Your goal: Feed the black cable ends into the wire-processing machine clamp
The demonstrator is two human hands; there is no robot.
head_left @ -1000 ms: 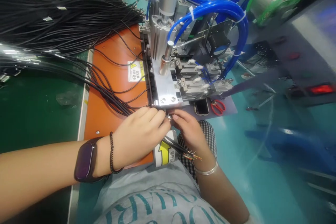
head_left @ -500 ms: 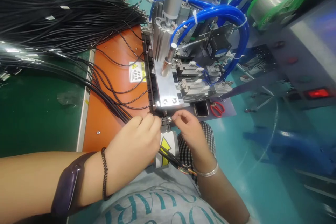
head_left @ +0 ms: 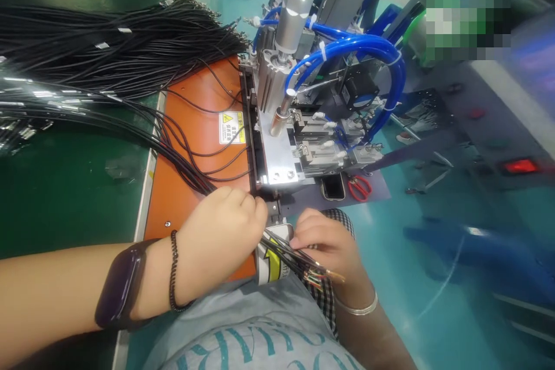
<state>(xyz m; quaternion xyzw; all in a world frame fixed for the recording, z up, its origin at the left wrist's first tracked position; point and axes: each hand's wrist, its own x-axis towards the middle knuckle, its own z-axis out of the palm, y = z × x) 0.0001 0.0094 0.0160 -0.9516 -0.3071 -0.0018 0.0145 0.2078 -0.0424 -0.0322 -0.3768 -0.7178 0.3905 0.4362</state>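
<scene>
My left hand [head_left: 228,225] is closed around a bundle of thin black cables [head_left: 186,170] over the front of the orange plate. Beyond the fist the cable ends [head_left: 284,257] stick out to the right, with small coloured wires bared at their tips. My right hand [head_left: 332,243] has its fingers curled at these ends, thumb and forefinger closed on a cable. Part of that grip is hidden. Just ahead of both hands stands a metal press machine [head_left: 277,156] with a small fixture [head_left: 274,208] at its near end.
A large heap of black cables [head_left: 130,52] lies at the far left. Blue air hoses [head_left: 364,37] loop over the machine. A phone [head_left: 333,187] and red-handled pliers [head_left: 359,188] lie to its right. A yellow arrow label [head_left: 273,263] faces me below the fixture.
My right hand has drawn back from the fixture towards me and come to the cable ends. The left hand keeps its hold on the bundle. The view has shifted slightly.
</scene>
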